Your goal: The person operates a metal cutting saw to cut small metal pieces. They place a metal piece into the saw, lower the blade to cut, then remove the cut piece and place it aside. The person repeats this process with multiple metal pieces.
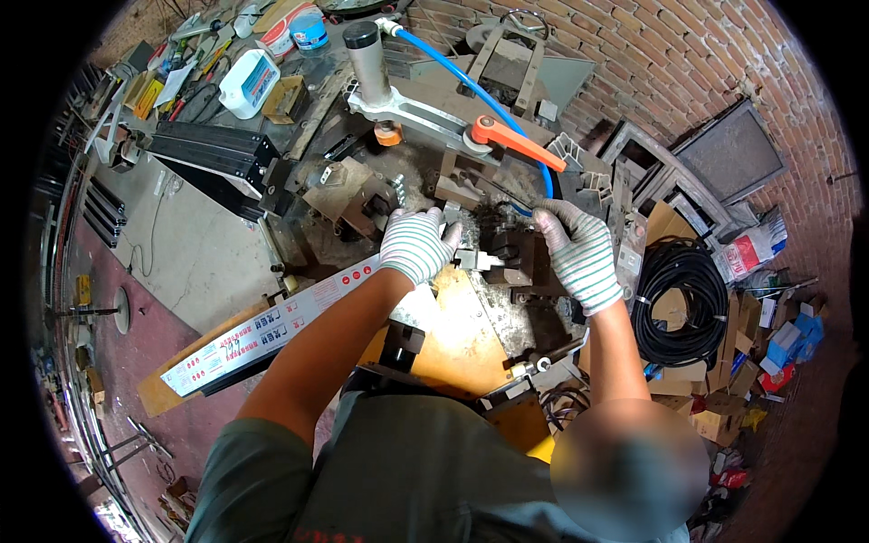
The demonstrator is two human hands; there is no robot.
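Note:
Both my hands wear white knit gloves with green stripes. My left hand (417, 246) is over the middle of a metal bench machine, its fingers curled down and its thumb to the right. What lies under those fingers is hidden. Close by its fingertips is a small ridged metal piece (399, 190). My right hand (581, 258) is at the machine's right side, thumb and fingers closed around the end of a thin dark rod (507, 192). A long profile (272, 328) in white printed film runs from the lower left toward my left wrist.
An orange lever (516, 143) on a metal clamp arm (416, 119) stands beyond my hands, with a blue hose (453, 68) curving past it. Coiled black cable (681, 303) lies at right. A white jug (250, 84) and black profiles (213, 154) are at far left.

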